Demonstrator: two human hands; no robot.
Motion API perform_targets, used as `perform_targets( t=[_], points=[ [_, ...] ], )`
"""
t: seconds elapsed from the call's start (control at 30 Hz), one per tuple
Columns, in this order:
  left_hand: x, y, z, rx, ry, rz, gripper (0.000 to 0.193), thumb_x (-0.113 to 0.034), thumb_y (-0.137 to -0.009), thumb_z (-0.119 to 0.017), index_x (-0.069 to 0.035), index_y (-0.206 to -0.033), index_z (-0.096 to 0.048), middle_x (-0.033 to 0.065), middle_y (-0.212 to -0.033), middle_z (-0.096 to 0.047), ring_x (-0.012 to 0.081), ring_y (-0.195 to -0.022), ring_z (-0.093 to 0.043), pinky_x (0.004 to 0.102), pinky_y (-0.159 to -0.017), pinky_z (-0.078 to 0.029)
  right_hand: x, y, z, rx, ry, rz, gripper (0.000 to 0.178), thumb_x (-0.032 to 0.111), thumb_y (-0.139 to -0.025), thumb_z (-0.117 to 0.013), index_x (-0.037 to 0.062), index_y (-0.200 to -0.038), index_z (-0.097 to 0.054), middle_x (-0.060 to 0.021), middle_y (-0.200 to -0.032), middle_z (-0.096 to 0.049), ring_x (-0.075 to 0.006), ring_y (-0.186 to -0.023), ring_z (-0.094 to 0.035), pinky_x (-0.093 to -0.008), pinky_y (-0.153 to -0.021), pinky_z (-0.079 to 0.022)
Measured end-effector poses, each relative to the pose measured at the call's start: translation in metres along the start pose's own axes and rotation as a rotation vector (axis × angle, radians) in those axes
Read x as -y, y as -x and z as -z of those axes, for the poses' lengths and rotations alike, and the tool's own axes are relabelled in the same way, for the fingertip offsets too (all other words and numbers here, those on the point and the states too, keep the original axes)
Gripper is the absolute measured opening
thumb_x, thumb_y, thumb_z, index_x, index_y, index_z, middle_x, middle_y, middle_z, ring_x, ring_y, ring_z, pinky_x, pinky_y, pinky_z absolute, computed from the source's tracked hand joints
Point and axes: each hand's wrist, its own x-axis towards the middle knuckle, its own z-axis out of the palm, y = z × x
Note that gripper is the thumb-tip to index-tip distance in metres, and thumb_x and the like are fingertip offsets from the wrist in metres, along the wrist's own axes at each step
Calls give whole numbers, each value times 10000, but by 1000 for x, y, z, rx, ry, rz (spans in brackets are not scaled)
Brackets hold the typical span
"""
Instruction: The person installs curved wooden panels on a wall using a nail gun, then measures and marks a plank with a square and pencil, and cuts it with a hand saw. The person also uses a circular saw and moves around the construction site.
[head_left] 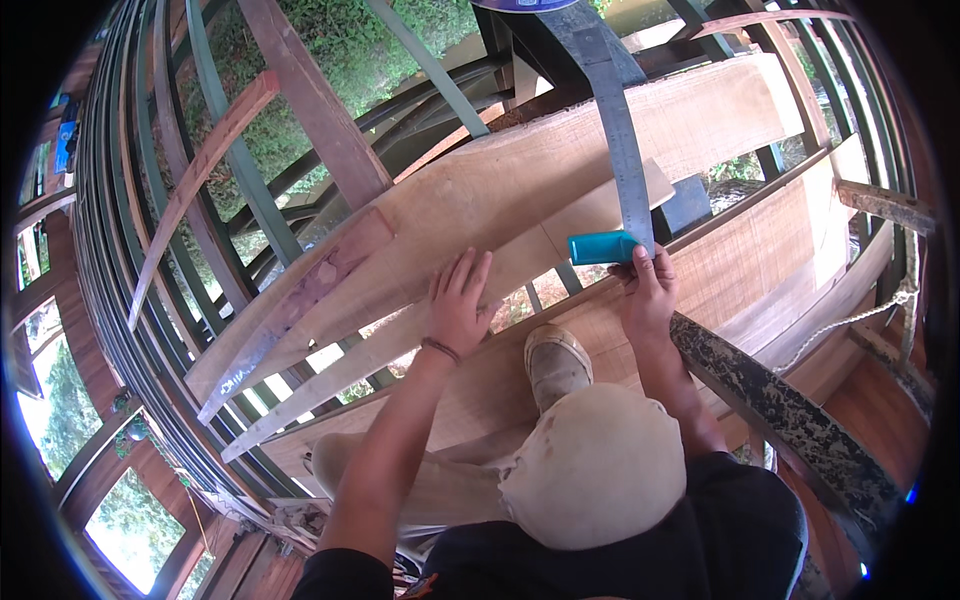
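My right hand point(650, 285) is closed on a try square point(605, 248) with a teal stock and a long steel blade. Its graduated blade stretches away from me across a narrow plank point(600, 212) and a wide, curved wooden board point(480, 185). A thin dark line crosses the narrow plank just left of the stock. Further left, my left hand point(460, 300) lies flat with fingers spread, over the narrow plank by the board's near edge. Its wrist wears a dark band.
A shoe point(557, 362) stands on a broad plank point(740, 255) nearer me. Dark slatted bars point(190, 180) run along the left, with greenery beyond. A worn, speckled beam point(790, 430) slants at the right, beside a pale rope point(850, 320). Gaps show between the timbers.
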Motion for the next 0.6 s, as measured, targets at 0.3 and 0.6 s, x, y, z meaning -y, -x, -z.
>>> perform_targets(
  t=[0.3, 0.6],
  points=[
    [-9, -11, 3, 121, 57, 136, 778, -306, -745, -849, -39, -1380, -486, 170, -1363, -542, 373, -1312, -482, 489, -1120, -394, -1, -3, 15, -24, 42, 28, 175, 150, -1042, -625, 18, -1149, -665, -70, -1006, -721, -154, -833, -696, -310, -755, -594],
    [-15, -10, 11, 186, 201, 266, 748, -316, -683, -855, -50, -1288, -506, 169, -1200, -604, 364, -1213, -544, 500, -1026, -462, 23, 0, -10, -59, -650, -223, 147, 150, -1051, -602, 34, -1121, -659, -86, -1018, -726, -175, -848, -701, -336, -772, -592]
  ],
)
